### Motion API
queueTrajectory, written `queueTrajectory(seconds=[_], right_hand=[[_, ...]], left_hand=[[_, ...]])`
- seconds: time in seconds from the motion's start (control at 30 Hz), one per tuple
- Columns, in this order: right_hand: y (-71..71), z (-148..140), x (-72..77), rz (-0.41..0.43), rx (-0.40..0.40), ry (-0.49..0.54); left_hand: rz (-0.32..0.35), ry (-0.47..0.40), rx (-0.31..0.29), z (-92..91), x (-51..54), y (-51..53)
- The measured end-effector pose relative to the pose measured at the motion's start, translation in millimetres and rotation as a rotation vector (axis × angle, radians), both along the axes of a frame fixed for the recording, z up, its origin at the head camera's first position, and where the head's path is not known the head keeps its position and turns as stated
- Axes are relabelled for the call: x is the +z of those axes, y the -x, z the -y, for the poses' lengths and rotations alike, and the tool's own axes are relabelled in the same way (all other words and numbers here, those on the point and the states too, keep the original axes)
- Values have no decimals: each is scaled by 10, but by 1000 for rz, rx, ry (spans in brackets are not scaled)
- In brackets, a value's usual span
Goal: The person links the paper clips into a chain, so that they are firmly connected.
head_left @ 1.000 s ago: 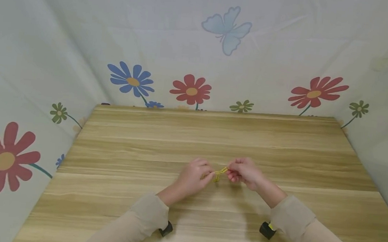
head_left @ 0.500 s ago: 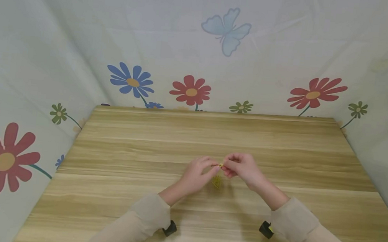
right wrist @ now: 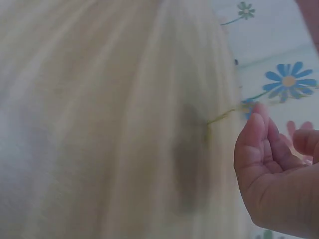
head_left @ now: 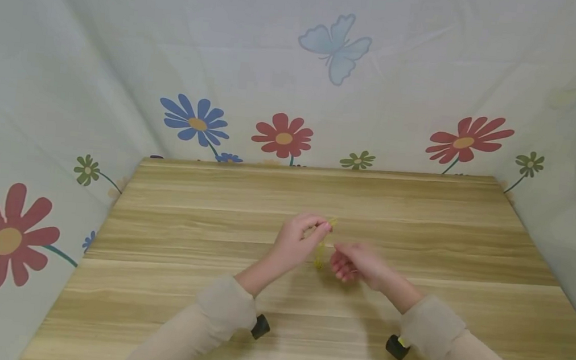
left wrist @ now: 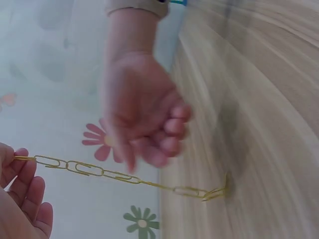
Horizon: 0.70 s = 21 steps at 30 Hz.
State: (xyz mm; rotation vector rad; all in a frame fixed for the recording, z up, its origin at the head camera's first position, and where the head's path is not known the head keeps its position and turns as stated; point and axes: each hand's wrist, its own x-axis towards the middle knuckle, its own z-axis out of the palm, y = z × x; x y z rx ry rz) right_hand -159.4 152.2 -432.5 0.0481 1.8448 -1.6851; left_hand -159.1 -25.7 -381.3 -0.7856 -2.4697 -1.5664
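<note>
A chain of yellow paper clips (left wrist: 117,176) runs from my left hand (head_left: 294,243) down to the tabletop, where its lower end touches the wood. Thumb and fingers of that hand pinch the chain's top clip, as the left wrist view shows. My right hand (head_left: 363,265) is beside the chain, a little to its right and lower than the left. Its fingers are loosely bent, with nothing visible in them. In the right wrist view the chain (right wrist: 223,116) looks blurred behind the right fingertips (right wrist: 256,124).
A wood-grain table (head_left: 204,195) lies under both hands. Pale cloth with printed flowers (head_left: 283,138) hangs along the back and sides. Below each sleeve cuff sits a small black device (head_left: 398,347), seen here on the right wrist.
My left hand has risen and moved away from me, drawing the chain out so it hangs down. From a pinch beside the left fingers, the right hand has come away and dropped lower.
</note>
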Motion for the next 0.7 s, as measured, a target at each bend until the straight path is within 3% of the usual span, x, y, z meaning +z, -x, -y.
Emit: queueTrajectory(seconds=[0.13,0.3,0.53,0.7], right_hand=[[-77,68,-217,110,52,11],[-159,164,-355,202,76,79],[-179,244,-401,289,51,180],[-154,247,-388,255,48,232]], left_hand=[[-55,-15,-1,-33,77,0],[-60,-29,-15,-83,201,-44],[-57,-60,-50,-128,315,-118],[-73,-62,-60,-136,332,-139]])
